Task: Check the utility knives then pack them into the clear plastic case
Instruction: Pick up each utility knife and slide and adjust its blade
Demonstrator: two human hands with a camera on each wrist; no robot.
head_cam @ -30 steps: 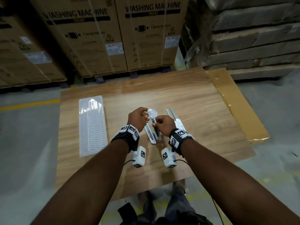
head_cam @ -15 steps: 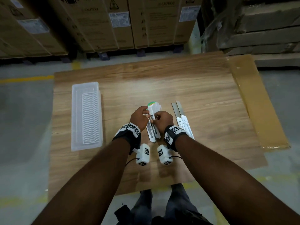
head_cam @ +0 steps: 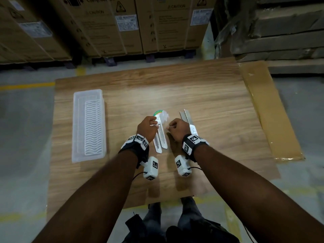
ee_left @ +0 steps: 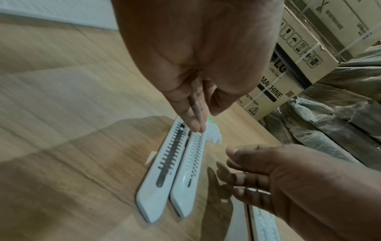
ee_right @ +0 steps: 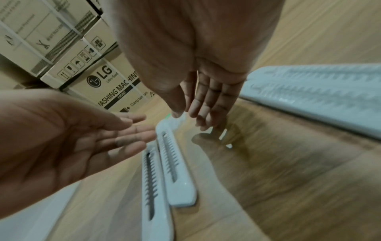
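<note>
Two white utility knives [head_cam: 160,137] lie side by side mid-table, blades retracted, with a torn clear wrapper with a green label [head_cam: 160,114] at their far end. My left hand [head_cam: 154,122] has straight fingers, whose tips [ee_left: 196,126] touch the far end of the knives [ee_left: 185,171]. My right hand [head_cam: 171,127] hovers just right of the pair [ee_right: 171,163], with its fingers [ee_right: 206,106] relaxed and holding nothing. Two more knives [head_cam: 190,122] with blades out lie to the right. The clear plastic case [head_cam: 88,125] sits at the left of the table, nothing in it.
The wooden table [head_cam: 210,95] stands on a grey floor. A brown cardboard sheet [head_cam: 268,111] sticks out along its right edge. Washing machine cartons [head_cam: 122,23] and wrapped stacked boards [head_cam: 284,32] stand behind the table.
Both hands held one knife up between them. That knife now lies beside the other, the hands have let go and moved apart, and the view has tilted down.
</note>
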